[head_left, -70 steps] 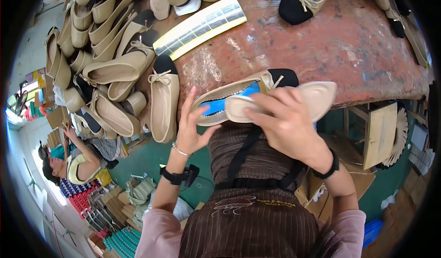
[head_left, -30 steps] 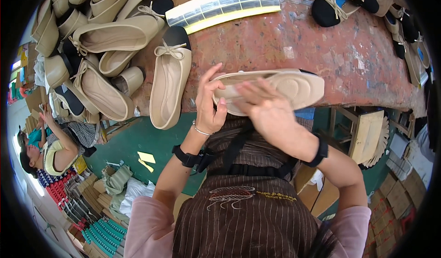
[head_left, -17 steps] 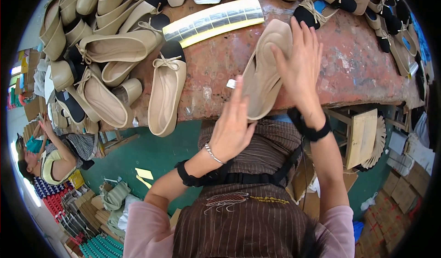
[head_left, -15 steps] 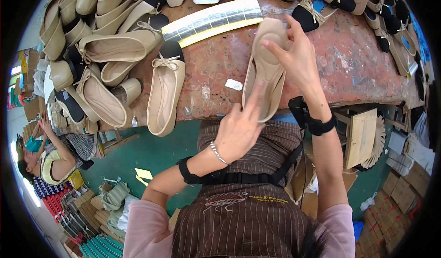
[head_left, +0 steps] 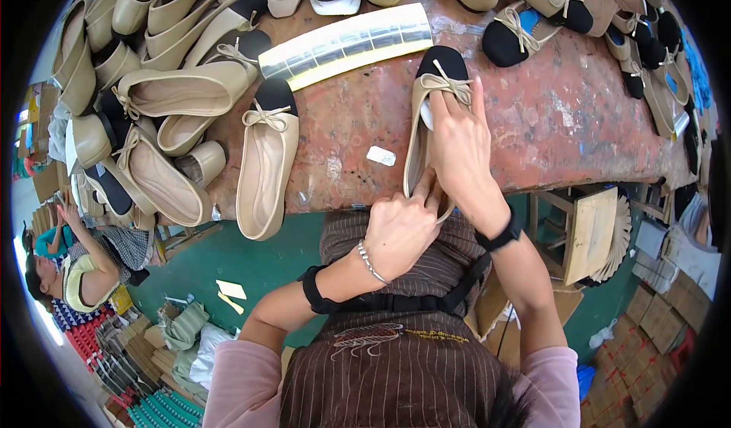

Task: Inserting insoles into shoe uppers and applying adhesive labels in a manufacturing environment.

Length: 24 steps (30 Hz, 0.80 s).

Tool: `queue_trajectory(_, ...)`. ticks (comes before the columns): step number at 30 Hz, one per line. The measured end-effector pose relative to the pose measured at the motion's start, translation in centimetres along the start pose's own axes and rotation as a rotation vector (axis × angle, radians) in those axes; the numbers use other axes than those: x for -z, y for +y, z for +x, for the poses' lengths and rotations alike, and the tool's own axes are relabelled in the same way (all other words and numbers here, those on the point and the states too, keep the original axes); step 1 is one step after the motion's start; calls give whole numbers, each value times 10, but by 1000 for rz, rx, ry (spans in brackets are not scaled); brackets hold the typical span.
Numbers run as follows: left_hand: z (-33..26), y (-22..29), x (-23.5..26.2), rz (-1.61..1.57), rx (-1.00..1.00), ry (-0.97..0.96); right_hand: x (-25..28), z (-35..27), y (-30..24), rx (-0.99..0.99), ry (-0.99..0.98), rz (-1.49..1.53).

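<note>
A beige ballet flat (head_left: 414, 150) with a black toe cap and a bow lies at the table's front edge, toe pointing away. My right hand (head_left: 463, 150) reaches into its opening, fingers pushed in under the bow and one finger along the outer side. At the heel, my left hand (head_left: 403, 230) has its fingers curled over the shoe's rim and partly inside. Both hands hide most of the shoe's inside, so the insole can hardly be seen. To the left lies a second beige flat (head_left: 263, 173) with a matching bow and a lining inside.
A sheet of silver labels (head_left: 346, 46) lies behind the shoes, and a small white sticker (head_left: 381, 155) is between them. Many beige shoes (head_left: 179, 91) pile up at the left, with more along the far side. A wooden stool (head_left: 590, 234) stands below the table. Another person (head_left: 84, 264) is at far left.
The padded insole that my right hand held over the shoe has gone inside it, uncovering the black toe and bow. My right hand has moved nearer and into the opening.
</note>
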<state>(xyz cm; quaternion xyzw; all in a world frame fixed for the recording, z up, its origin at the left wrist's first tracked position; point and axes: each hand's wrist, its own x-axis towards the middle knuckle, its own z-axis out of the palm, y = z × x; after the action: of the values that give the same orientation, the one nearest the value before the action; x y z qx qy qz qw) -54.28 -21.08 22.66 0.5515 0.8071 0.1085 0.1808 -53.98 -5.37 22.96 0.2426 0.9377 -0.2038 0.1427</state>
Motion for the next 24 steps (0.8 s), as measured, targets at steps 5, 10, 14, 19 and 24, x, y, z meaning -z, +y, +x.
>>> queue_trajectory(5, 0, 1, -3, 23, -66, -20, -38, -20, 15, 288, 620, 12)
queue_trajectory(10, -1, -5, 1, -68, -26, 75, -21, -4, 10, 207, 288, 75)
queue_trajectory(14, 0, -1, -5, -44, -28, -49, -45, -48, 12, 223, 407, 50)
queue_trajectory(19, 1, -1, 0, -137, -29, 11, -15, -14, 7, 150, 209, 74)
queue_trajectory(24, 1, 1, -3, -139, -24, -45, -43, -12, 9, 217, 584, -112)
